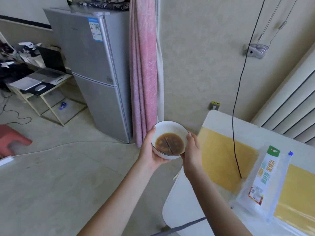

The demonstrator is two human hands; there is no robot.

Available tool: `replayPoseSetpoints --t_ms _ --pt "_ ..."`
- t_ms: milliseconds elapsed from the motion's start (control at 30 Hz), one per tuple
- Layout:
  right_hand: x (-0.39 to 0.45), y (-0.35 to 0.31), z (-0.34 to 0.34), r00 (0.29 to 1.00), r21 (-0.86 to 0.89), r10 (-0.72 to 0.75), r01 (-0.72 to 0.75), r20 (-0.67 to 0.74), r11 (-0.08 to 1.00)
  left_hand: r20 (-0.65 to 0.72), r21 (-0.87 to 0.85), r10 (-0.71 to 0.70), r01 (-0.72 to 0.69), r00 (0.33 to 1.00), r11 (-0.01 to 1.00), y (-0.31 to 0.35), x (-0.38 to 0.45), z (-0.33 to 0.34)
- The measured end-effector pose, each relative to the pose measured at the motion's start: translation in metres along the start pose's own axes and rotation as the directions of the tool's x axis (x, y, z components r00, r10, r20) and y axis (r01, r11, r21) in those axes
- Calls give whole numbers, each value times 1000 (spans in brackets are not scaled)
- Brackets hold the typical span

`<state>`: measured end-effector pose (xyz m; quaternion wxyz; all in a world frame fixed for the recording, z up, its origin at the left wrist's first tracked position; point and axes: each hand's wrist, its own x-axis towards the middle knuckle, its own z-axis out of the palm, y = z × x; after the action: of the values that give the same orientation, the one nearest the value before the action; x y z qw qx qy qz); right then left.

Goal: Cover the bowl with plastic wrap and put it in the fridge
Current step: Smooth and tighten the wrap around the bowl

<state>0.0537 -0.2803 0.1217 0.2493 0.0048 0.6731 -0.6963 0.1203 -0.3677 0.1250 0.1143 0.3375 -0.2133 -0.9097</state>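
Note:
A white bowl (pixel 167 129) with a dark rim holds brown liquid, and a crease line of clear film runs across its top. Both hands carry it in the air, off the table's left edge. My left hand (pixel 150 150) cups its left side and underside; my right hand (pixel 192 150) grips its right rim. The silver two-door fridge (pixel 95 70) stands closed at the back left, well beyond the bowl. The plastic wrap box (pixel 265 174), white and green, lies on the table at the right.
A white table (pixel 185 201) with yellow mats (pixel 219 157) fills the lower right. A black cable (pixel 238 99) hangs over it. A pink curtain (pixel 143 74) hangs beside the fridge. A low desk with laptops (pixel 42 82) and a red stool (pixel 12 138) stand at left on bare floor.

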Motion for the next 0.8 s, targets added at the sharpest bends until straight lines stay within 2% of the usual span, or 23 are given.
replayPoseSetpoints --t_ms 267,433,633,800 --pt "-2 10 97 997 -7 4 -3 81 1000 -57 -35 42 -44 998 998 76 -2 -56" --pt "4 12 132 994 -28 29 -27 106 999 -77 -79 44 -50 996 996 107 8 -74" --pt "21 5 144 999 -41 19 -17 27 999 -64 10 14 -14 998 1000 124 31 -68" --pt "55 4 139 997 15 42 -41 -63 999 2 41 -45 44 999 998 130 64 -54"
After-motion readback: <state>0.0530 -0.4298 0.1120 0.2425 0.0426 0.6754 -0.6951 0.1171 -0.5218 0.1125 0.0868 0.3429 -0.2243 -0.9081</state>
